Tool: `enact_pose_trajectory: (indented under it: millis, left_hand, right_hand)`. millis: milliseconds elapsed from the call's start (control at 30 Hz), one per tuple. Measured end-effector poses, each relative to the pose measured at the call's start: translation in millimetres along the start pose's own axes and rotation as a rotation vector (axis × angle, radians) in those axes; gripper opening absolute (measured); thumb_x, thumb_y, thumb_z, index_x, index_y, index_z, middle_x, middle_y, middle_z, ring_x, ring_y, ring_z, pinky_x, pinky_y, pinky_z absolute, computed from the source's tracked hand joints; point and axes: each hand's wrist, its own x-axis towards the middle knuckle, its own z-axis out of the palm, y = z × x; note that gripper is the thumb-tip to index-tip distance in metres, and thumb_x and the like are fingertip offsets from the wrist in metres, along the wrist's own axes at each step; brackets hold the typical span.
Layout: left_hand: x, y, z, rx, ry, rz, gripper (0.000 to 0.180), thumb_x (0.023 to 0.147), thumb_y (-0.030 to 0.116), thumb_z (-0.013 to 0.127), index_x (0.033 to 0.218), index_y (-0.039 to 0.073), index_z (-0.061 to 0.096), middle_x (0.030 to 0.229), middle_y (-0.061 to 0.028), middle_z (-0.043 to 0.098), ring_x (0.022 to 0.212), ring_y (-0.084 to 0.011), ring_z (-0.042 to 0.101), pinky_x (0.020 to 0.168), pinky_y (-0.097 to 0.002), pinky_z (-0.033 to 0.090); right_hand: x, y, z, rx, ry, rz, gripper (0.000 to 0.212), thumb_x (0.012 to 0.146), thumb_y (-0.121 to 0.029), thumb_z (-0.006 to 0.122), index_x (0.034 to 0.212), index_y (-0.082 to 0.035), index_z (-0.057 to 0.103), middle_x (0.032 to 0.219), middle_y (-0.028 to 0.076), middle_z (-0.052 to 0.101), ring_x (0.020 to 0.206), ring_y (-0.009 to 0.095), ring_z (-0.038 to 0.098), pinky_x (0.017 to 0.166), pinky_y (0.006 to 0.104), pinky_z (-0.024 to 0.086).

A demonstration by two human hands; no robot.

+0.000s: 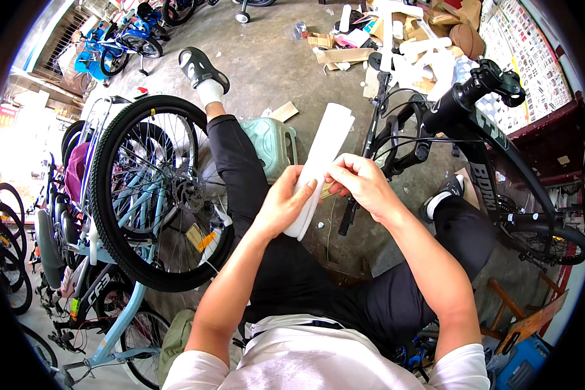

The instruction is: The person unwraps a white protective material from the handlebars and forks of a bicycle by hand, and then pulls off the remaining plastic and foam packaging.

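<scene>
White foam wrapping sleeve [325, 153], long and soft: cradled from below by left hand [285, 203], pinched at its edge by right hand [364, 184], steadying it over black-trousered lap [292, 273].

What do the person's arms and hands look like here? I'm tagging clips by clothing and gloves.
Both forearms are bare, entering from the lower edge. The left hand and right hand wear no gloves, and no watch, ring or wristband shows. Short white sleeves end above the elbows, part of a white shirt.
</scene>
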Motion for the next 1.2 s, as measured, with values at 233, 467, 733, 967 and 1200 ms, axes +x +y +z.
enact_pose_trajectory:
  millis: [233,467,733,967,1200]
  left_hand:
    - [4,-9,-12,-0.069,0.125,-0.234,0.045,0.091,0.027,0.076,0.117,-0.003,0.053,0.088,-0.0130,0.069,0.084,-0.0215,0.072,0.072,-0.0358,0.055]
    - [0,5,11,0.747,0.355,0.137,0.045,0.090,0.019,0.073,0.122,-0.004,0.051,0.098,-0.0267,0.070,0.090,-0.0422,0.071,0.075,-0.0452,0.056]
    - [-10,21,2,0.027,-0.006,-0.044,0.062,0.104,0.040,0.056,0.141,-0.009,0.046,0.115,-0.0278,0.065,0.112,-0.0336,0.065,0.098,-0.0400,0.048]
    - [-1,9,4,-0.328,0.066,-0.296,0.039,0.101,0.027,0.068,0.120,-0.002,0.049,0.103,-0.0136,0.066,0.084,-0.0194,0.072,0.068,-0.0311,0.060]
    - [-2,9,1,-0.530,0.013,-0.338,0.037,0.101,0.027,0.066,0.120,0.000,0.049,0.100,-0.0132,0.069,0.078,-0.0191,0.071,0.065,-0.0327,0.060]
  right_hand:
    - [-4,0,0,-0.137,-0.002,0.016,0.023,0.099,-0.020,0.063,0.092,0.001,0.069,0.080,0.005,0.069,0.071,0.010,0.066,0.065,0.0263,0.053]
    - [-1,9,2,-0.479,0.074,-0.095,0.024,0.095,-0.023,0.066,0.090,0.000,0.070,0.072,0.011,0.071,0.067,0.020,0.072,0.063,0.0340,0.054]
    - [3,12,-5,-0.419,0.108,-0.071,0.023,0.093,-0.022,0.065,0.090,0.001,0.070,0.072,0.015,0.070,0.065,0.028,0.070,0.061,0.0383,0.051]
    - [1,12,-2,-0.540,0.142,-0.178,0.021,0.093,-0.021,0.065,0.094,-0.002,0.073,0.075,0.016,0.071,0.067,0.030,0.071,0.062,0.0394,0.052]
    - [-3,6,-1,-0.773,0.210,-0.277,0.017,0.090,-0.018,0.066,0.094,-0.004,0.076,0.079,0.015,0.073,0.073,0.033,0.072,0.065,0.0420,0.055]
